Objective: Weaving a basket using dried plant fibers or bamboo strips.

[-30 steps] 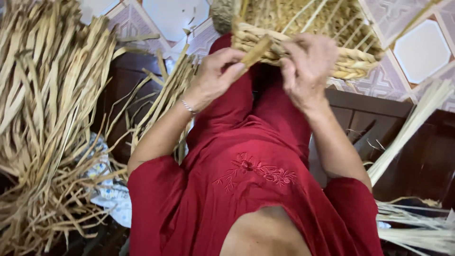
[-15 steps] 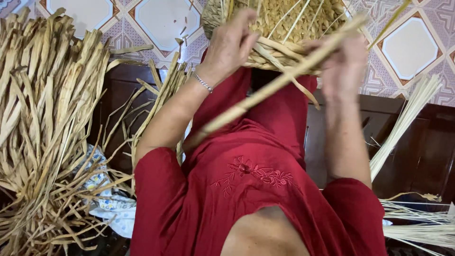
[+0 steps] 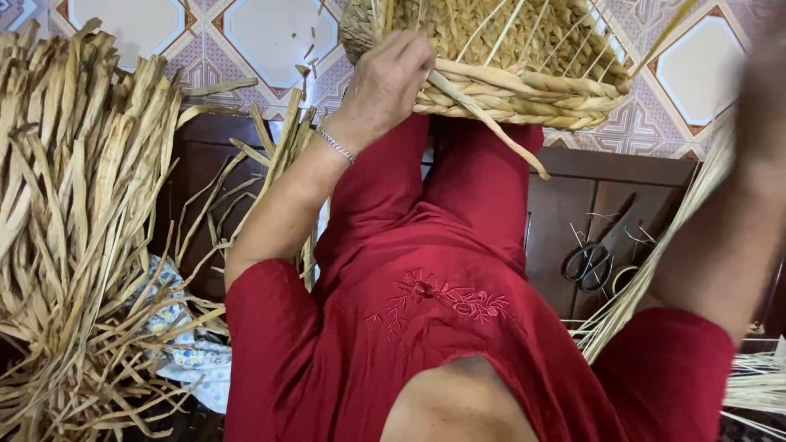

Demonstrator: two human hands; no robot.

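- Patterned floor tiles (image 3: pixel 270 41), white octagons set in mauve borders, lay under everything, and dark wooden furniture (image 3: pixel 606 196) ran behind the seated person's knees.
- On those knees, up near the top of the view, rested the half-woven basket (image 3: pixel 524 57), its braided rim turned toward the person's body, probably so the working edge sat within easy reach.
- Thin upright stakes (image 3: pixel 508 24) rose out of the weave, left bare where no strand had yet been passed round them.
- The left hand (image 3: pixel 389 82) pressed on the basket's near corner, its grip curled tight on the rim and on the end of a flat strand (image 3: pixel 491 123), as if to pin the last turn so it would not slacken.
- That strand hung loose and slanting down past the rim over the red trousers (image 3: pixel 458 188).
- The right hand (image 3: pixel 765 90) was raised at the frame's edge, blurred; I could not tell how its grip stood, though a bundle of pale reeds (image 3: pixel 655 270) ran alongside the forearm.
- A silver bracelet (image 3: pixel 336 146) sat on the left wrist.
- Black scissors (image 3: pixel 589 262) lay on the dark wood to the right, close by for trimming ends, I supposed.
- A great heap of dried straw strips (image 3: pixel 74 229) stood on the left, over a flowered cloth (image 3: pixel 184 352).
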